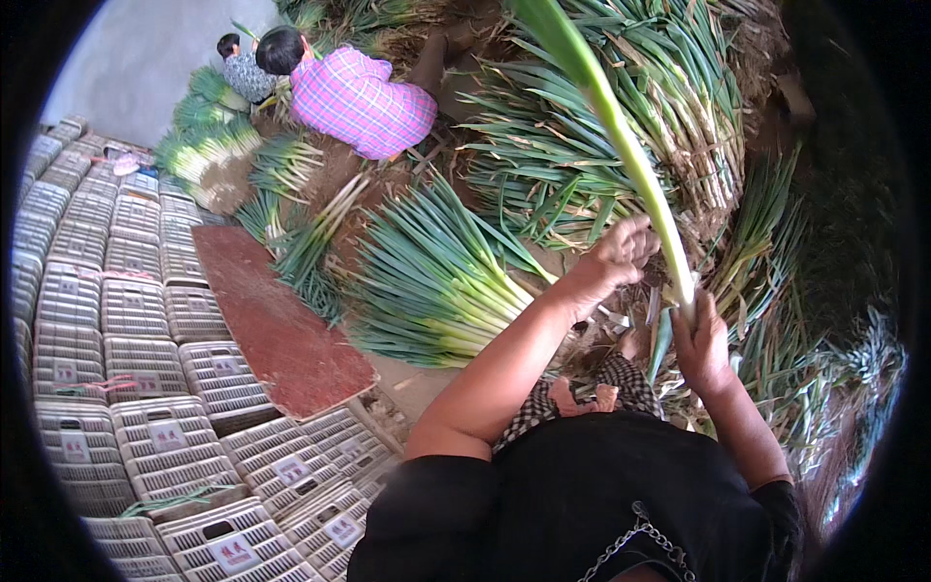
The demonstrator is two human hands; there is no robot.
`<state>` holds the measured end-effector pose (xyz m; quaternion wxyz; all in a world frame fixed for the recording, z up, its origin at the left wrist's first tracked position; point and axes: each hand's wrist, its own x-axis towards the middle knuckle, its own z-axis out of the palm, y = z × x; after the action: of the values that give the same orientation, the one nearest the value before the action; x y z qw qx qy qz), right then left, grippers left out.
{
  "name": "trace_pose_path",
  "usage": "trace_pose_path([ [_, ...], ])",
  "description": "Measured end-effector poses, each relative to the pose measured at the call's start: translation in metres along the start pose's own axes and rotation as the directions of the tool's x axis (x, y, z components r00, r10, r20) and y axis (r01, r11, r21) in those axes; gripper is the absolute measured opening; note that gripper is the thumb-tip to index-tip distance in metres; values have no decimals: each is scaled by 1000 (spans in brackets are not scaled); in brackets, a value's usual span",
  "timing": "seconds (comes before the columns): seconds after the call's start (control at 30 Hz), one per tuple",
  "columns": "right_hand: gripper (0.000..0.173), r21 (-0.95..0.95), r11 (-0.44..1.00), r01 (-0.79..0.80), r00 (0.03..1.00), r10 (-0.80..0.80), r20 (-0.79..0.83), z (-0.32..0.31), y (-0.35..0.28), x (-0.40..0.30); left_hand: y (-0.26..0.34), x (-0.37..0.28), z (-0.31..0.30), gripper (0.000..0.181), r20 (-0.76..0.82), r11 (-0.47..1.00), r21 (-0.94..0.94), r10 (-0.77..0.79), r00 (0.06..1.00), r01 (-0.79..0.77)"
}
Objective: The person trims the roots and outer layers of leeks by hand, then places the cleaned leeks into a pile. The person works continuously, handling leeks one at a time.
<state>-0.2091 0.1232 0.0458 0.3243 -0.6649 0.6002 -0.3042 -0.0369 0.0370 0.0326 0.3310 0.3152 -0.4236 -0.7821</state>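
A long green onion stalk (631, 149) rises upright in front of me, its white base low and its green leaf end running past the top of the view. My right hand (702, 342) grips it at the white base. Just left of the stalk is my left hand (624, 251), fingers spread and slightly curled; whether a fingertip touches the stalk is unclear. To the left of my forearm, a fanned pile of cleaned green onions (444, 284) lies on the ground with its white ends towards me.
Large bundles of untrimmed green onions (654, 116) lie ahead. Stripped leaves (771, 349) litter the right side. Stacked white plastic crates (167, 436) and a reddish board (269, 313) stand left. A person in a plaid shirt (364, 102) crouches ahead, another person (249, 76) beyond.
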Motion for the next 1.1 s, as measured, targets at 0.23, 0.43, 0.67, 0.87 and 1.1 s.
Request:
trace_pose_path([
  [0.23,58,621,444,-646,685,-21,728,59,10,-9,5,-22,17,21,-438,807,-545,-41,898,-229],
  [0.43,25,822,-481,-305,741,422,522,53,-31,34,23,-26,9,35,-486,841,-445,61,872,-307],
  [0.67,24,939,246,-240,537,839,-83,-27,144,8,98,-53,-91,38,-696,713,-250,338,634,-655],
  [0.87,18,244,548,-800,257,681,-686,-171,298,-188,117,-107,-144,36,-888,645,-58,316,335,-762],
  [1.1,35,-159,633,-758,653,732,-194,-107,262,-142,63,-65,-124,33,-915,731,-99,199,350,-675],
])
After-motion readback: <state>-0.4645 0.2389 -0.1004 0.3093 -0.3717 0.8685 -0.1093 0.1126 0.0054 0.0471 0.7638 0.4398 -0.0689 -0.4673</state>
